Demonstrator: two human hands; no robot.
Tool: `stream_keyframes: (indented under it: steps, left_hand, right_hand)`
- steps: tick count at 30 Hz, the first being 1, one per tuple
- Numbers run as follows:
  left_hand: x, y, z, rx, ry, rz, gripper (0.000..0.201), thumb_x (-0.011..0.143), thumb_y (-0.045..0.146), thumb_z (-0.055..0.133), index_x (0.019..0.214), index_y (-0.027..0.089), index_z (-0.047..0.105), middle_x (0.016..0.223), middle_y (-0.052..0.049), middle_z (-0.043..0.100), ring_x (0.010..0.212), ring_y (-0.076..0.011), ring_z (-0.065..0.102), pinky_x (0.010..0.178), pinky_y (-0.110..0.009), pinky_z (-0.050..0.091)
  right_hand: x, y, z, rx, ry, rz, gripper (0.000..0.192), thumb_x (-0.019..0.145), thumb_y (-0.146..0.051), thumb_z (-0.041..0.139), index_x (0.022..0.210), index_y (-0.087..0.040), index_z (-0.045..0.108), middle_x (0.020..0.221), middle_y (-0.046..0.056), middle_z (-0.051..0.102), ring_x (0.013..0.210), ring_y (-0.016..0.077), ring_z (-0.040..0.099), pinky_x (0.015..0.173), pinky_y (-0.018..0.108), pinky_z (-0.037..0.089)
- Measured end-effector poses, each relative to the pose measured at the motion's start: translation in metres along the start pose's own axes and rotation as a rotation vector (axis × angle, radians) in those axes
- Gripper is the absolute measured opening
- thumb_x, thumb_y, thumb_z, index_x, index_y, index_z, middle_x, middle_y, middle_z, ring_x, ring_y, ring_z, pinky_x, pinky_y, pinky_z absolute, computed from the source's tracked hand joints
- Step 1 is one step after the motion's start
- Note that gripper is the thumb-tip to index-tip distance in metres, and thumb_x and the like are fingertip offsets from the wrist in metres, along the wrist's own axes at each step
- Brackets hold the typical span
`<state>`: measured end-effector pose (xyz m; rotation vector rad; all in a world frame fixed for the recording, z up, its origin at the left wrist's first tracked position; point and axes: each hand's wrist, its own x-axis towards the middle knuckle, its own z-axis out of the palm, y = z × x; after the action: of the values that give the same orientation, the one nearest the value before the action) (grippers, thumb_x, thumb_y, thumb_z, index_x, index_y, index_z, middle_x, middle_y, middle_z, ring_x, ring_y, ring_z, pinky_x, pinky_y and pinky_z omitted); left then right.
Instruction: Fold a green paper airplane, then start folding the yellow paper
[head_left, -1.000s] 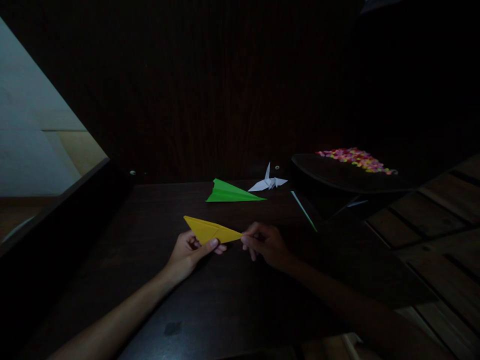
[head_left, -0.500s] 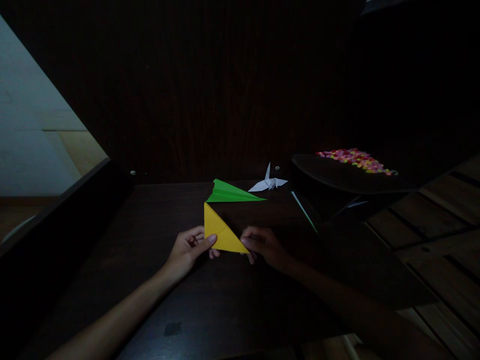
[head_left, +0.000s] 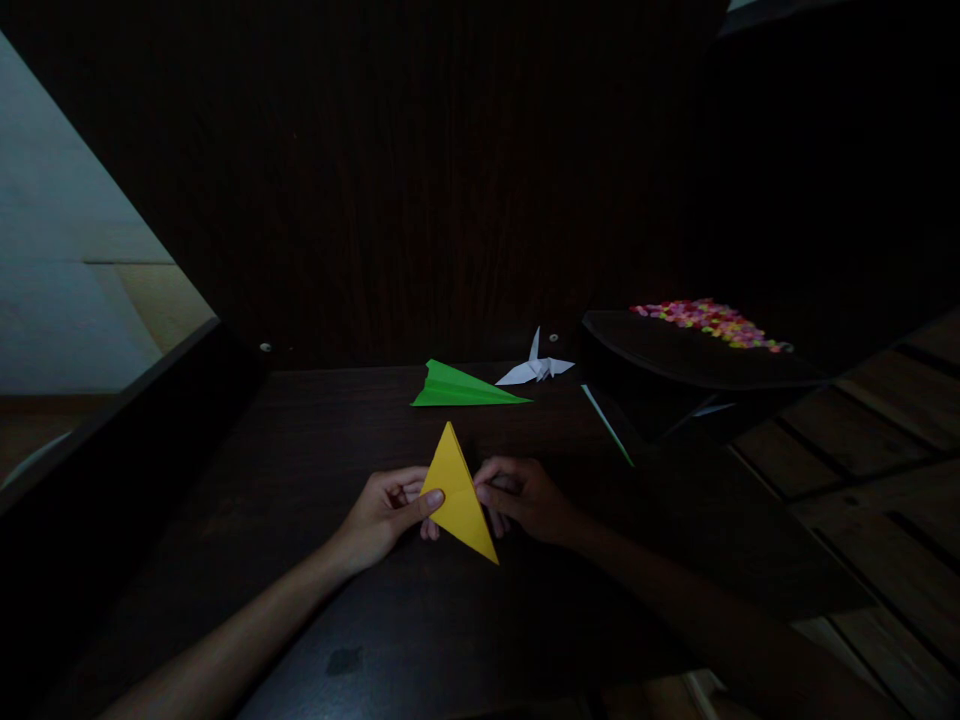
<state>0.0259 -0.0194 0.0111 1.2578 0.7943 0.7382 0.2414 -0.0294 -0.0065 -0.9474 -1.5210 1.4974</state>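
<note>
A sheet of yellow paper (head_left: pixel 454 500), folded into a triangle, is held up above the dark table with one point toward the back and another toward the lower right. My left hand (head_left: pixel 390 505) grips it at the left edge, thumb on the front face and fingers behind. At the long right edge, my right hand (head_left: pixel 525 495) has its thumb and curled fingers against the paper. Behind the yellow triangle lies a green paper plane (head_left: pixel 465 388). A white origami crane (head_left: pixel 538 370) sits just beyond the plane's tip.
On the raised, curved shelf (head_left: pixel 675 355) at the right lies a heap of small pink, red and yellow pieces (head_left: pixel 712 320). A thin white-and-green strip (head_left: pixel 607 425) rests on the table (head_left: pixel 300 440) to the right. A dark panel rises at the back, and a low side board (head_left: pixel 112 415) borders the left.
The yellow triangle has turned clockwise in my hands and come slightly nearer. My right fingers now touch the middle of its long edge instead of near the lower right corner.
</note>
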Motion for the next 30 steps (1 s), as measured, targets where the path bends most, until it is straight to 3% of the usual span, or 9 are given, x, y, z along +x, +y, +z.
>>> stream_keyframes:
  steps: [14, 23, 30]
  left_hand:
    - [-0.0004, -0.0012, -0.0027, 0.018, 0.001, -0.002, 0.038, 0.080, 0.039, 0.071, 0.108, 0.013, 0.072, 0.060, -0.002, 0.065, 0.050, -0.0110, 0.055, 0.051, -0.022, 0.044]
    - [0.0019, -0.0075, -0.0030, 0.011, 0.027, -0.010, 0.059, 0.080, 0.038, 0.070, 0.132, 0.013, 0.056, 0.070, -0.004, 0.068, 0.051, -0.0101, 0.055, 0.050, -0.022, 0.044]
    - [0.0032, -0.0078, -0.0031, 0.011, 0.007, 0.012, 0.063, 0.082, 0.038, 0.069, 0.137, 0.014, 0.050, 0.069, -0.003, 0.066, 0.053, -0.0102, 0.055, 0.052, -0.023, 0.044]
  right_hand:
    - [-0.0006, -0.0015, 0.0048, 0.014, 0.061, -0.012, 0.018, 0.083, -0.032, 0.062, 0.086, -0.020, 0.048, 0.062, -0.007, 0.055, 0.039, 0.0077, 0.054, 0.037, 0.018, 0.042]
    - [-0.0009, -0.0004, 0.0029, -0.075, 0.052, -0.006, 0.016, 0.078, -0.023, 0.065, 0.090, -0.018, 0.056, 0.077, -0.002, 0.060, 0.046, 0.0064, 0.056, 0.042, 0.017, 0.046]
    - [0.0011, 0.0021, -0.0011, -0.134, -0.031, -0.074, 0.014, 0.085, -0.025, 0.058, 0.086, -0.015, 0.068, 0.083, 0.002, 0.060, 0.044, 0.0040, 0.055, 0.040, 0.016, 0.040]
